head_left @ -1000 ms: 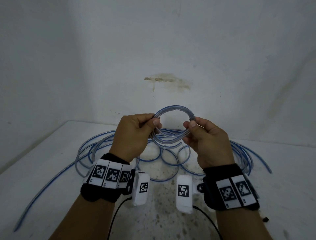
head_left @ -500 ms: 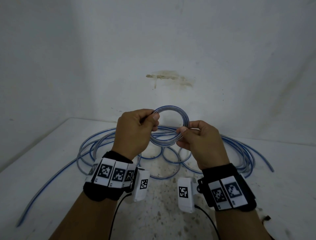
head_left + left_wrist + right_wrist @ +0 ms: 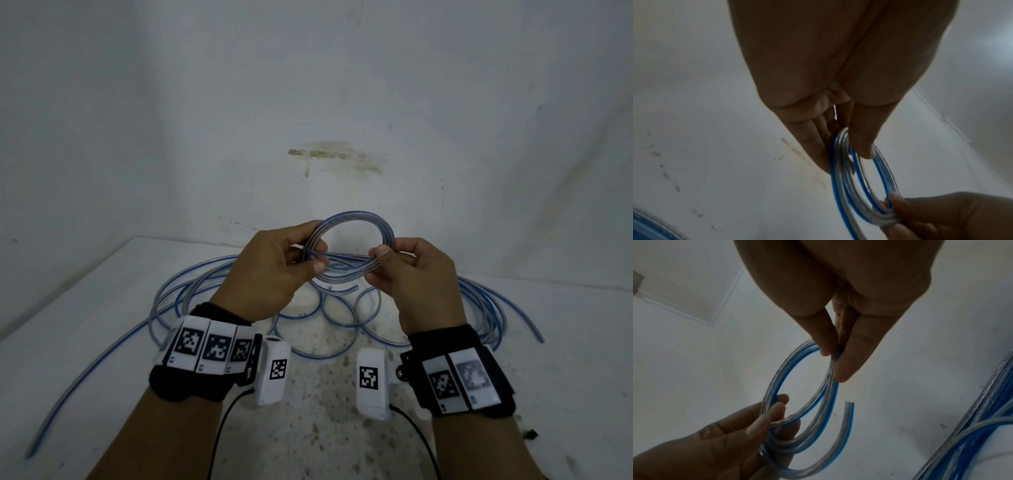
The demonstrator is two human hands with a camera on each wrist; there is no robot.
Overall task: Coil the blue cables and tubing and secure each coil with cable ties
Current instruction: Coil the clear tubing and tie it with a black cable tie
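I hold the small coil (image 3: 349, 250) upright above the counter (image 3: 85, 308), left hand (image 3: 274, 270) pinching its left side, right hand (image 3: 418, 274) its right, the loose tubing (image 3: 191, 291) trailing below toward the pile.

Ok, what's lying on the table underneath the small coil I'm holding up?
Under the small coil, held by the left hand and right hand, loose loops of blue-striped clear cable sprawl across the speckled white table. Both hands cover parts of them.
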